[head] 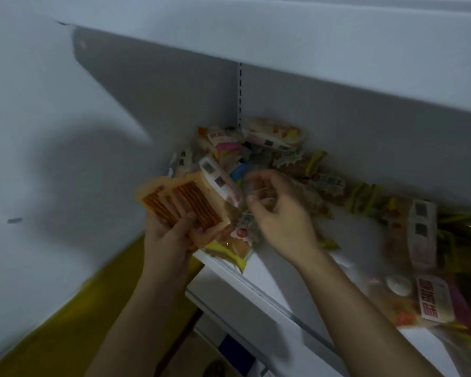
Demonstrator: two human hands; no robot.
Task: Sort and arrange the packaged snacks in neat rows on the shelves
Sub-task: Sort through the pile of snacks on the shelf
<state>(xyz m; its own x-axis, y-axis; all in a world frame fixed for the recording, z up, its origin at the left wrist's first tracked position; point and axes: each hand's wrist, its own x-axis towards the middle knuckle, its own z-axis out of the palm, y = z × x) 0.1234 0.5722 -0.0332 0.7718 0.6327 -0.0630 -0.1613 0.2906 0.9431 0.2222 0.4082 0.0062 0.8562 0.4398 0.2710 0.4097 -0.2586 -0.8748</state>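
Gripping orange packets (186, 204), left hand (169, 240), pile beside

- Orange striped snack packets (186, 206), fanned and tilted, held at the white shelf's (259, 288) left end.
- Mixed snack packs (259, 148) lie jumbled in the back corner.
- More packs (422, 240) are strewn along the shelf to the right.

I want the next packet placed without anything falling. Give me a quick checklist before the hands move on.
1. Left hand grips the orange packets firmly: ok.
2. Right hand has a packet in its fingers: cannot tell, blurred.
3. Pile of snacks in the corner sorted into rows: not ok.
4. Yellow packet safely back from the shelf edge: not ok, it overhangs.
5. Bare shelf space near the front: ok.
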